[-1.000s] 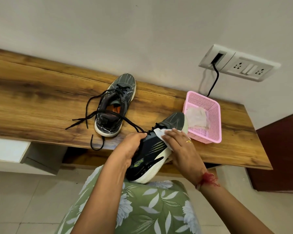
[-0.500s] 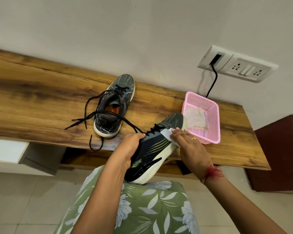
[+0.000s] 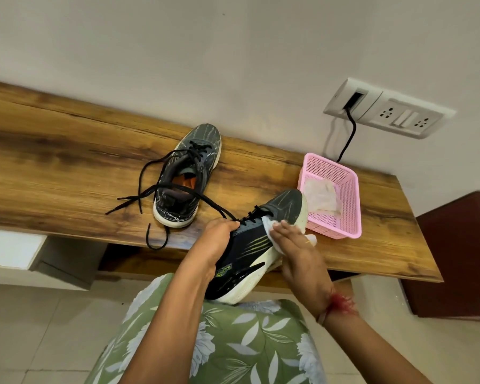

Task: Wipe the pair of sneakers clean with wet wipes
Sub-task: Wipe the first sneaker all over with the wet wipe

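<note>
2 sneakers, 1 on shelf [image 3: 67,173], 1 in left hand [image 3: 219,239], right hand [image 3: 297,250] w/ wipe [image 3: 268,225]

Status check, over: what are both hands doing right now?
Left hand grips held sneaker. Right hand presses wet wipe on its side. Second sneaker waits on shelf. Nothing blocking.
</note>
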`<state>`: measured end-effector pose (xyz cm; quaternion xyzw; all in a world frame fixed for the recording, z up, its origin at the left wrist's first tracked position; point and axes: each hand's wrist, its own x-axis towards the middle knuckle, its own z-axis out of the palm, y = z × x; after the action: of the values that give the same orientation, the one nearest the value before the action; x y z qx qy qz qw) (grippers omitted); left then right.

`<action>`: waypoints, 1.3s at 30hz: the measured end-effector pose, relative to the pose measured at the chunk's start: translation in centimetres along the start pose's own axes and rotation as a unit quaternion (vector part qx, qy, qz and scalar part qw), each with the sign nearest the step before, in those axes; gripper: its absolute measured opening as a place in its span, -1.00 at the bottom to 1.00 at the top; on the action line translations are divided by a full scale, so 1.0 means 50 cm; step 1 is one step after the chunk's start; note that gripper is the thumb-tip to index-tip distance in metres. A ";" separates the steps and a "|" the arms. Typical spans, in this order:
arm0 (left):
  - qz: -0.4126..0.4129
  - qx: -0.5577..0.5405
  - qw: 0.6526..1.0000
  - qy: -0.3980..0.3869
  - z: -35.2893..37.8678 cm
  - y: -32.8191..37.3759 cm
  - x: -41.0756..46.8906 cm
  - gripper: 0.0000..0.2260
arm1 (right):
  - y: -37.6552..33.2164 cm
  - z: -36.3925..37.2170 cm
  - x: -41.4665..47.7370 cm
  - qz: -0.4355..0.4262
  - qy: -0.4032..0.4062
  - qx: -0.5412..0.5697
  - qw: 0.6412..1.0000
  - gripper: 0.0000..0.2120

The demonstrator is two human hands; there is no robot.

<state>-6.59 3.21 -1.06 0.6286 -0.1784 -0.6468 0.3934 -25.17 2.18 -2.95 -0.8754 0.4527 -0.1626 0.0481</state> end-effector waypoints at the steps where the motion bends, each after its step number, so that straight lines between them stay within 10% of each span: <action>1: 0.005 0.003 1.000 0.001 0.000 0.000 0.000 -0.78 | -0.004 -0.001 -0.004 -0.029 -0.008 -0.025 0.999 -0.45; 19: 0.067 0.016 0.998 -0.014 0.010 -0.002 -0.001 -0.81 | 0.062 -0.014 0.036 0.037 -0.032 -0.120 0.992 -0.37; 26: 0.082 0.047 0.995 -0.011 -0.005 0.001 0.004 -0.83 | 0.073 -0.037 0.038 -0.078 -0.053 -0.195 0.976 -0.41; 39: 0.125 0.075 0.989 0.015 -0.010 -0.007 0.022 -0.82 | 0.115 -0.041 0.051 0.030 -0.013 -0.054 0.998 -0.63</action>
<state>-6.09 2.77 -2.12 0.6386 -0.2979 -0.5675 0.4258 -28.95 -3.11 -1.74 -0.8648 0.4862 -0.1246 0.0115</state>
